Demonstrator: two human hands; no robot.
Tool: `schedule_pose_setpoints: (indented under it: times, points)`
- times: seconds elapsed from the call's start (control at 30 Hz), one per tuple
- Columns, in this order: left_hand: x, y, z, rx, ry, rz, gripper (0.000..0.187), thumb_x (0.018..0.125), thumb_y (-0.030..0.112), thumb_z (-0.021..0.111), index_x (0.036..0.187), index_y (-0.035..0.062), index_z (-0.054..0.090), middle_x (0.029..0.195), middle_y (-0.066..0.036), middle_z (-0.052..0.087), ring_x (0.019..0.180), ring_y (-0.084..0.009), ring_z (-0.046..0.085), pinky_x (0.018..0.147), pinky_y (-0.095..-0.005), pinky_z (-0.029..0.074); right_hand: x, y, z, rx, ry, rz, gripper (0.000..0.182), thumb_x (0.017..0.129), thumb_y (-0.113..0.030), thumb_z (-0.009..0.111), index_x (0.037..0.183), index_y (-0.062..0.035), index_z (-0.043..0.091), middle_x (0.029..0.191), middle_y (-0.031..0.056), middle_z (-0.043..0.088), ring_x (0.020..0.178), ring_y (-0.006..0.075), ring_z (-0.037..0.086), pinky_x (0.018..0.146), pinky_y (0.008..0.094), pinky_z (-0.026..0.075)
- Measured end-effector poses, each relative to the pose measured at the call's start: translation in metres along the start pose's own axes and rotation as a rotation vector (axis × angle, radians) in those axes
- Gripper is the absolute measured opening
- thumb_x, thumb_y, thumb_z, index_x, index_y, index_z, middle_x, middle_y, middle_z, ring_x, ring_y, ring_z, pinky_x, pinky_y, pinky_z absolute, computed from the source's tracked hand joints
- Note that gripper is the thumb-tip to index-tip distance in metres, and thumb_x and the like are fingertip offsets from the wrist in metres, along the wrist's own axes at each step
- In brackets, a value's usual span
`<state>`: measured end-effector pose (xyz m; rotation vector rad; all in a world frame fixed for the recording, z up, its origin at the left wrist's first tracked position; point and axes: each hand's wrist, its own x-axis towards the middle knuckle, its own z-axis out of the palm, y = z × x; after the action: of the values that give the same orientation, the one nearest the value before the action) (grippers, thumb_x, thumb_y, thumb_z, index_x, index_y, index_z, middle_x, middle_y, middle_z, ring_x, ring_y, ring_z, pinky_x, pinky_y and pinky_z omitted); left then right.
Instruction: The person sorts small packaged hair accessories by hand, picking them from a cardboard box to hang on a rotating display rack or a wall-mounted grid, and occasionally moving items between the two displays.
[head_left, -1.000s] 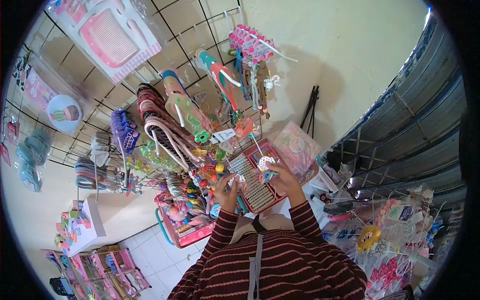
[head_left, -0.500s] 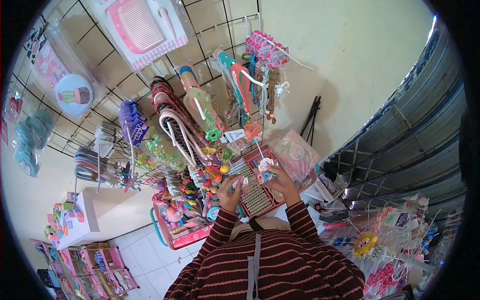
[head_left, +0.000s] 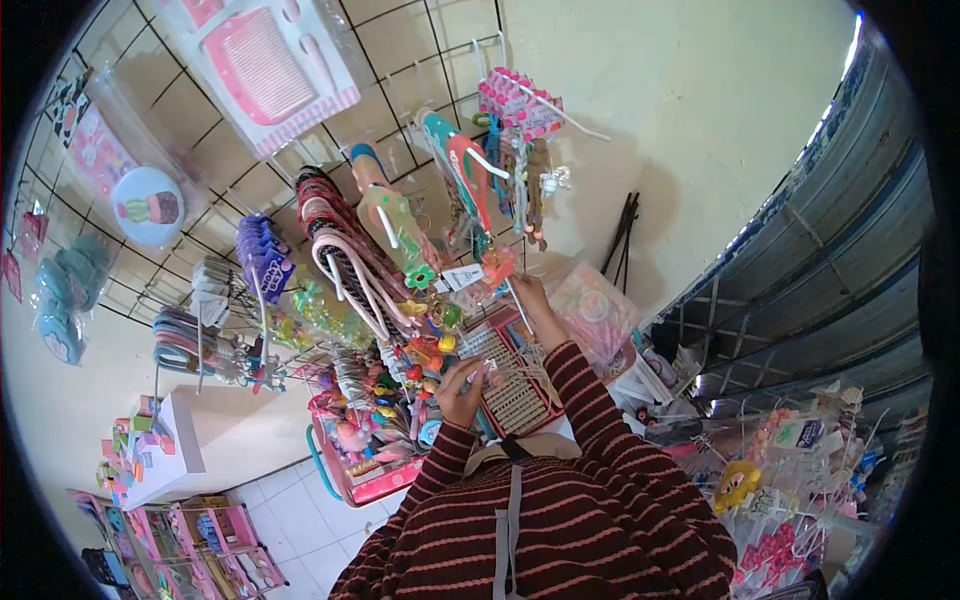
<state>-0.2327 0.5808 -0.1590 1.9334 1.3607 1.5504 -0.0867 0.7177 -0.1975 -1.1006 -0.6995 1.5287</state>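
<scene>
My left hand (head_left: 460, 394) is closed, thumb and fingers pinching a small white card (head_left: 489, 367) with something pinkish on it, too small to name. My right hand (head_left: 536, 302) is raised beside a white display hook (head_left: 519, 308). Its fingers are bent close to the rod, and what they hold is hidden. Just left of those fingers hangs an orange trinket (head_left: 497, 266) with a white tag (head_left: 459, 279). Below, between both hands, lies a red-framed tray (head_left: 541, 418) with rows of small pale pieces.
A black wire grid (head_left: 400, 70) carries headbands (head_left: 335, 215), a pink comb set (head_left: 265, 75) and hair ties. A pink basket (head_left: 385, 482) of trinkets stands low left. Clear packages (head_left: 595, 310) lean right of the tray. Bagged goods (head_left: 790, 480) hang near a metal shutter (head_left: 800, 250).
My right hand has moved up from beside the left hand to the hook. The colourful small things it held no longer show in it. My left hand stays nearly in place.
</scene>
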Motion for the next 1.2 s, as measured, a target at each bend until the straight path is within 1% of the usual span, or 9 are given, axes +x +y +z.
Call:
schedule_pose_setpoints:
  times: [0.33, 0.4, 0.47, 0.53, 0.8, 0.87, 0.97, 1.07, 1.2]
  points:
    - [0.01, -0.007, 0.007, 0.011, 0.069, -0.127, 0.022, 0.068, -0.003, 0.055, 0.088, 0.0025, 0.058, 0.091, -0.013, 0.055, 0.086, -0.0234, 0.052, 0.076, -0.0294, 0.04, -0.059, 0.06, -0.036, 0.046, 0.275, -0.113, 0.031, 0.075, -0.023, 0.057, 0.094, -0.0013, 0.048, 0.074, 0.0019, 0.048, 0.065, 0.0097, 0.049, 0.054, 0.023, 0.045]
    - [0.009, -0.017, 0.013, 0.147, 0.038, -0.354, 0.031, 0.068, -0.003, 0.052, 0.099, 0.0041, 0.054, 0.099, -0.015, 0.049, 0.092, -0.0258, 0.047, 0.079, -0.0323, 0.037, -0.088, 0.058, -0.045, 0.067, 0.108, -0.018, 0.026, 0.077, -0.021, 0.053, 0.093, -0.0023, 0.045, 0.08, 0.006, 0.053, 0.077, 0.0151, 0.053, 0.063, 0.0245, 0.044]
    - [0.017, -0.02, 0.02, 0.177, 0.014, -0.235, 0.041, 0.068, 0.0, 0.054, 0.109, 0.0063, 0.048, 0.1, -0.017, 0.046, 0.093, -0.0276, 0.046, 0.078, -0.0348, 0.036, -0.1, 0.075, -0.059, 0.04, 0.125, -0.003, 0.025, 0.078, -0.02, 0.053, 0.094, -0.0024, 0.045, 0.081, 0.0064, 0.054, 0.076, 0.0151, 0.054, 0.063, 0.024, 0.044]
    - [0.034, -0.008, 0.025, 0.317, 0.106, 0.033, 0.023, 0.072, 0.008, 0.054, 0.093, 0.0004, 0.051, 0.08, -0.017, 0.053, 0.077, -0.0327, 0.05, 0.068, -0.0385, 0.038, -0.106, 0.075, -0.064, 0.02, 0.144, 0.01, 0.025, 0.078, -0.018, 0.052, 0.095, -0.0024, 0.045, 0.082, 0.0068, 0.054, 0.075, 0.015, 0.054, 0.062, 0.0235, 0.044]
    - [0.009, -0.058, 0.028, 0.612, -0.002, -0.082, 0.031, 0.071, 0.019, 0.053, 0.093, -0.0031, 0.046, 0.086, -0.022, 0.046, 0.082, -0.0352, 0.044, 0.071, -0.0406, 0.034, -0.157, 0.074, -0.087, -0.194, 0.292, 0.007, 0.023, 0.077, -0.013, 0.052, 0.097, -0.0041, 0.046, 0.084, 0.0092, 0.055, 0.072, 0.0142, 0.054, 0.061, 0.0228, 0.044]
    - [-0.002, -0.053, 0.035, 0.784, 0.26, 0.16, 0.03, 0.07, 0.014, 0.054, 0.093, -0.0035, 0.044, 0.087, -0.02, 0.044, 0.085, -0.0336, 0.042, 0.076, -0.0403, 0.032, -0.181, 0.077, -0.094, -0.224, 0.32, -0.018, 0.022, 0.076, -0.012, 0.052, 0.097, -0.0041, 0.046, 0.084, 0.009, 0.055, 0.072, 0.0139, 0.054, 0.061, 0.0228, 0.044]
    - [0.0, -0.041, 0.028, 0.052, -0.225, -0.224, 0.052, 0.067, 0.0, 0.052, 0.114, -0.0072, 0.032, 0.112, -0.022, 0.038, 0.106, -0.0349, 0.035, 0.091, -0.0384, 0.024, -0.218, 0.086, -0.105, -0.171, 0.357, -0.084, 0.022, 0.076, -0.011, 0.052, 0.097, -0.0043, 0.047, 0.083, 0.0082, 0.055, 0.072, 0.0133, 0.053, 0.06, 0.0235, 0.044]
    - [0.012, -0.033, 0.038, 0.068, -0.038, -0.027, 0.071, 0.065, -0.001, 0.053, 0.124, -0.0053, 0.014, 0.126, -0.022, 0.023, 0.118, -0.0314, 0.022, 0.097, -0.0339, 0.015, -0.26, 0.091, -0.115, -0.252, 0.429, -0.062, 0.023, 0.076, -0.01, 0.051, 0.097, -0.0044, 0.047, 0.083, 0.0076, 0.055, 0.072, 0.0131, 0.053, 0.06, 0.0231, 0.043]
    - [0.006, -0.033, 0.028, -0.076, -0.145, -0.13, 0.081, 0.064, -0.002, 0.054, 0.126, -0.003, 0.002, 0.13, -0.022, 0.012, 0.122, -0.0302, 0.014, 0.099, -0.0325, 0.009, -0.324, 0.101, -0.126, -0.123, 0.426, -0.136, 0.024, 0.074, -0.011, 0.052, 0.097, -0.0038, 0.047, 0.082, 0.0065, 0.054, 0.072, 0.0133, 0.053, 0.06, 0.0228, 0.042]
